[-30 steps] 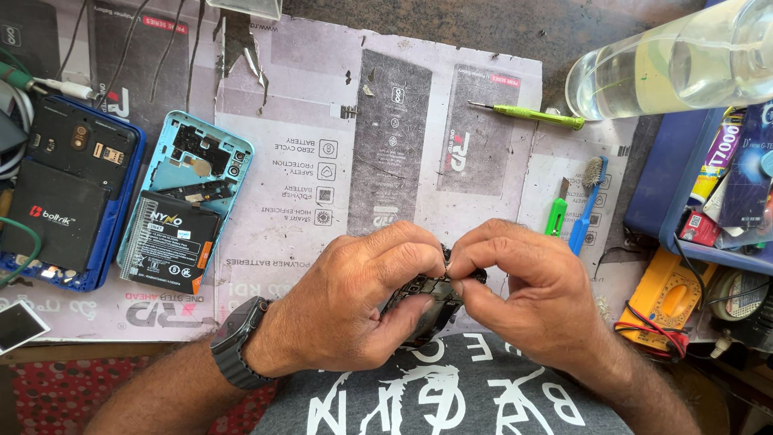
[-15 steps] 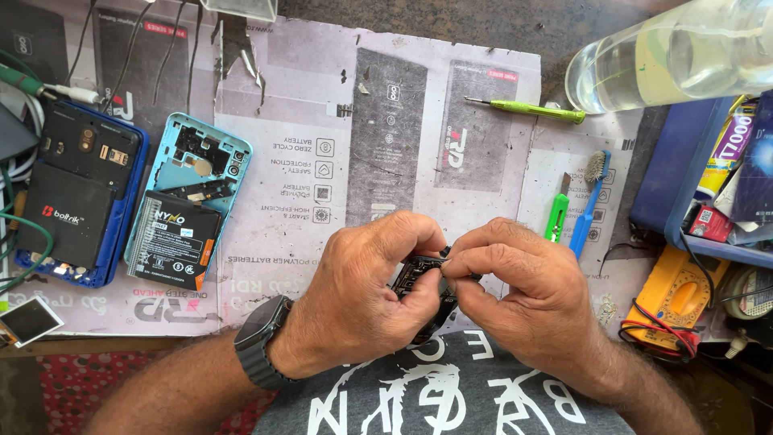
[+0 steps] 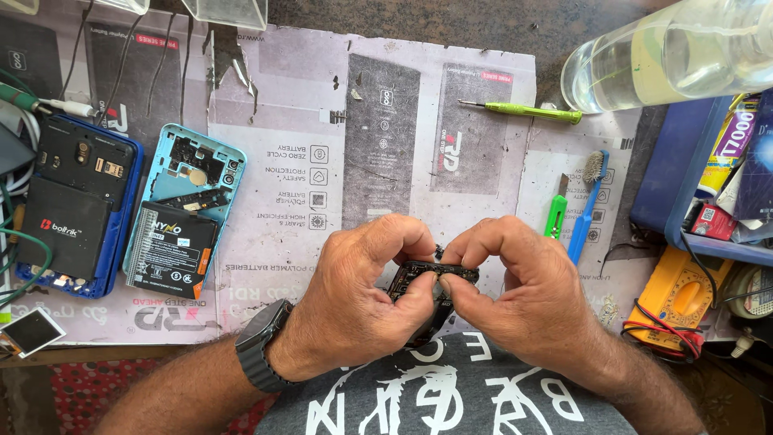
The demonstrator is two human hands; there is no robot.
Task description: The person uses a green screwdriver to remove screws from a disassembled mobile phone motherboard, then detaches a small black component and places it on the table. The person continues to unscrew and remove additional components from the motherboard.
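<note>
Both hands meet low in the middle of the head view, over a paper-covered bench. My left hand (image 3: pixel 366 294), with a dark watch on its wrist, and my right hand (image 3: pixel 515 294) pinch a small black phone part (image 3: pixel 431 278) between thumbs and fingertips. Most of the part is hidden by my fingers. To the left lie an opened light-blue phone (image 3: pixel 183 211) with its battery showing, and an opened dark-blue phone (image 3: pixel 74 213).
A green screwdriver (image 3: pixel 523 110) lies at the top right beside a clear plastic bottle (image 3: pixel 668 56). A blue toothbrush (image 3: pixel 588 205) and a green cutter (image 3: pixel 555 216) lie right of my hands. A yellow multimeter (image 3: pixel 680 302) and a blue tray (image 3: pixel 680 193) are at the right.
My hands have shifted slightly up and my fingers have regripped the black part. The view has also drifted a little.
</note>
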